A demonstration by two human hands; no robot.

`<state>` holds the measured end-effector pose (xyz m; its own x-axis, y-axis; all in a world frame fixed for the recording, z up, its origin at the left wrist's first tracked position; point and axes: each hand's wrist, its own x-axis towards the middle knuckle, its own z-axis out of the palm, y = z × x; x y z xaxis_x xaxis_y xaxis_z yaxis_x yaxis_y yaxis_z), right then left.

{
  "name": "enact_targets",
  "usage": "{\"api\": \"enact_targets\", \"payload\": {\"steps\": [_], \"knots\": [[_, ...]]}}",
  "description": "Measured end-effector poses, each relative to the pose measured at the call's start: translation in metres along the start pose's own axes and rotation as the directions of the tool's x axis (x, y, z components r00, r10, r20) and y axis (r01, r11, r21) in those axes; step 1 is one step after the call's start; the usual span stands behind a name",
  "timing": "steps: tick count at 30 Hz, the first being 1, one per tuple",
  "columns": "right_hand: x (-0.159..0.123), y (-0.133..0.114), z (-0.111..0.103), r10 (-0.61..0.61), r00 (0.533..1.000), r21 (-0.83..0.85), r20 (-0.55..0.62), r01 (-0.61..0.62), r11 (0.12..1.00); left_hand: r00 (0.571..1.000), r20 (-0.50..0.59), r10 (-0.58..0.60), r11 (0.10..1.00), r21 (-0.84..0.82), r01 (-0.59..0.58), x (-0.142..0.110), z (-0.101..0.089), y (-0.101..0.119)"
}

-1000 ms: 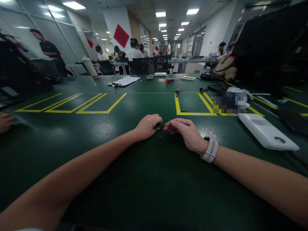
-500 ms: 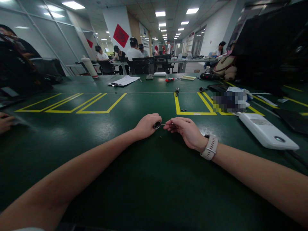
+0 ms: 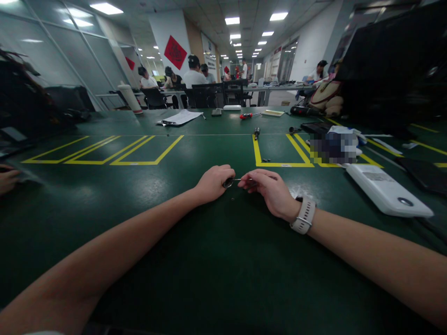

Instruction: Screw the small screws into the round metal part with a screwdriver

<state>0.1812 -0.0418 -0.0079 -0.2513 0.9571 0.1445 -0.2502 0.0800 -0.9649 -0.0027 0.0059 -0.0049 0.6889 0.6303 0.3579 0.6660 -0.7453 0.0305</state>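
Note:
My left hand (image 3: 213, 184) is closed around a small dark cylindrical metal part (image 3: 228, 182), its round open end facing me. Fingers of my right hand (image 3: 267, 186) pinch a thin metal rod, perhaps a hex key (image 3: 238, 179), whose far end meets the side of that part. Most of the rod is hidden in my fingers, so its kind is uncertain. Just below the hands a tiny ring-like piece (image 3: 233, 199) lies on the green table (image 3: 209, 260). A pale watch (image 3: 304, 215) is on my right wrist.
Beyond my right hand, a metal fitting (image 3: 257, 133) and several tiny pieces (image 3: 266, 160) lie by yellow tape. A white power bank-like device (image 3: 387, 190) with a cable sits right. Farther back are a red screwdriver (image 3: 246, 116) and a clipboard (image 3: 181, 117). Another person's hand (image 3: 9, 179) shows left.
My right fingers have shifted very slightly around the rod. My left hand and the metal part stay in place. The person at the far left has moved mostly out of view.

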Motion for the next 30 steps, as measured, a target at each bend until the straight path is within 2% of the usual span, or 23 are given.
{"api": "enact_targets", "payload": {"steps": [6, 13, 15, 17, 20, 22, 25, 27, 30], "knots": [[-0.001, 0.000, 0.002, 0.002, 0.999, -0.087, 0.036, 0.001, 0.996, 1.000, 0.002, 0.024, 1.000, 0.010, -0.024, 0.000, 0.000, -0.001], [-0.001, 0.000, -0.001, -0.082, 0.995, -0.057, -0.061, 0.079, 0.995, 1.000, 0.016, -0.022, 1.000, 0.019, 0.022, 0.000, 0.000, 0.000], [0.000, 0.000, -0.001, -0.119, 0.984, -0.093, -0.130, 0.108, 0.990, 0.997, 0.013, -0.077, 0.997, 0.020, 0.077, 0.001, 0.000, 0.000], [0.001, 0.000, 0.000, -0.137, 0.972, -0.165, -0.191, 0.106, 0.981, 0.984, -0.016, -0.180, 0.984, 0.013, 0.180, 0.001, 0.001, 0.000], [0.002, 0.001, 0.002, -0.125, 0.968, -0.268, -0.218, 0.063, 0.961, 0.912, -0.105, -0.395, 0.918, -0.047, 0.393, 0.002, 0.001, -0.003], [0.001, 0.000, 0.003, -0.110, 0.980, -0.389, -0.164, 0.038, 0.920, 0.839, -0.155, -0.521, 0.853, -0.127, 0.506, 0.002, 0.001, -0.006], [-0.001, -0.001, 0.005, -0.071, 0.997, -0.615, 0.044, 0.083, 0.784, 0.765, -0.187, -0.617, 0.784, -0.228, 0.577, 0.002, 0.003, -0.011], [-0.004, -0.002, 0.005, -0.020, 0.976, -0.705, 0.215, 0.169, 0.688, 0.757, -0.209, -0.619, 0.781, -0.263, 0.567, 0.002, 0.005, -0.014], [-0.009, -0.003, 0.008, 0.036, 0.903, -0.755, 0.429, 0.336, 0.563, 0.765, -0.241, -0.597, 0.797, -0.284, 0.533, 0.003, 0.007, -0.016]]}}
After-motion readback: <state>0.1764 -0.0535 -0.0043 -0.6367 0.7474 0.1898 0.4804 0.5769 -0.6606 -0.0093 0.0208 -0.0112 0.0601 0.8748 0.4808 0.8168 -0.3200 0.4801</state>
